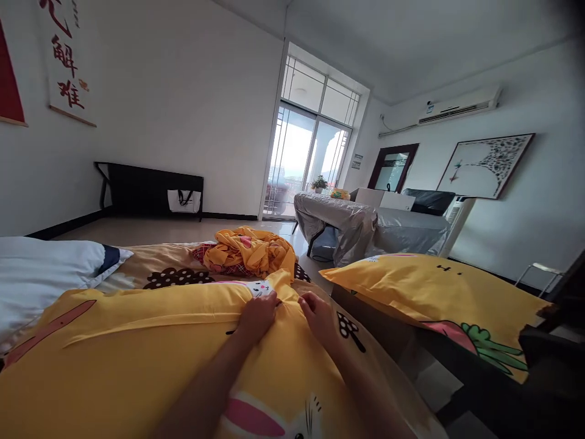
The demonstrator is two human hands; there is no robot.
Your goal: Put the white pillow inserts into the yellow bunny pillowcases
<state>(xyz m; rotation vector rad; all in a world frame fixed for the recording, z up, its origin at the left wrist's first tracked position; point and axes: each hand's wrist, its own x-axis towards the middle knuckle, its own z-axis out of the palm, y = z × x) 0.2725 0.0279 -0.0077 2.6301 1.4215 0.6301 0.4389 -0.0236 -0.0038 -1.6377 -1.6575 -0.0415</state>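
Observation:
A large yellow pillow in a cartoon-rabbit pillowcase (137, 360) lies on the bed right in front of me. My left hand (258, 316) and my right hand (319, 314) both pinch the fabric at the pillowcase's far edge, fingers curled closed on the cloth, a little apart from each other. Beyond them a crumpled yellow cloth (249, 251) sits in a heap on the patterned bed sheet (178, 274).
A white pillow (41, 274) lies at the left. A second yellow pillow with a carrot print (434, 299) rests at the right. Further off are a covered table (338, 222), a black bench with a white bag (183, 200), and glass balcony doors (306, 158).

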